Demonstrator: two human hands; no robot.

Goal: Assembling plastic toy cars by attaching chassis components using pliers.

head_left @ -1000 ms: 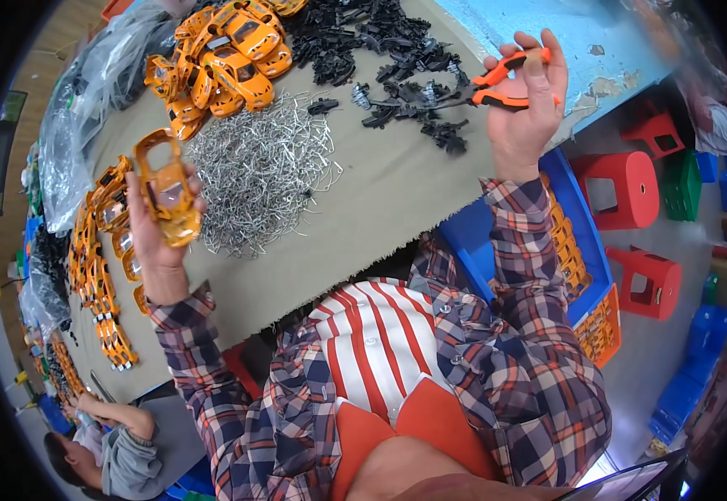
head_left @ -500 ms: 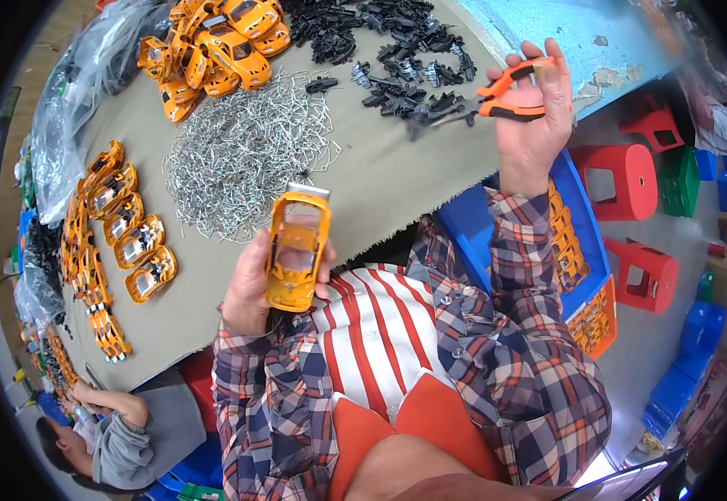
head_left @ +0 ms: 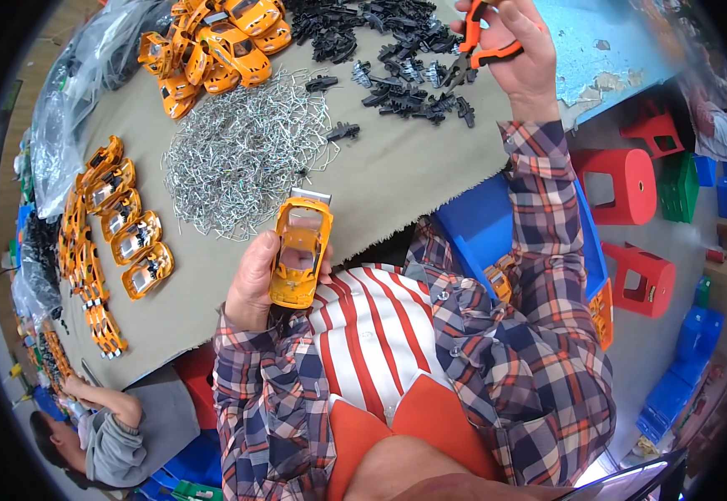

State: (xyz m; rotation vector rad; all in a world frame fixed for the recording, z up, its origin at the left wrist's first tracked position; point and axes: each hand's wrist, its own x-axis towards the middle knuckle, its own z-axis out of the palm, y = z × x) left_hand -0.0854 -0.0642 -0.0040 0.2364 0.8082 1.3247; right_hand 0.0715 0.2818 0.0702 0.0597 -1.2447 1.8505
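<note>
In my left hand (head_left: 252,280) rests an orange toy car body (head_left: 298,265), its hollow underside facing up, above the table's front edge. My right hand (head_left: 520,58) grips pliers (head_left: 497,55) with orange and black handles at the far right of the table. The dark jaws point down at a heap of small black plastic parts (head_left: 405,67); whether they pinch one I cannot tell. A black part (head_left: 343,132) lies apart, beside a pile of bent metal wires (head_left: 242,159).
More orange car bodies (head_left: 234,50) are heaped at the back. Others stand in rows (head_left: 136,238) at left. To my right is a blue bin (head_left: 472,219) with orange pieces, beyond it red stools (head_left: 618,185). A co-worker (head_left: 130,434) sits at lower left.
My right hand with the pliers has moved up and slightly left, over the black parts. A single black part now lies by the wires. My left hand has barely shifted.
</note>
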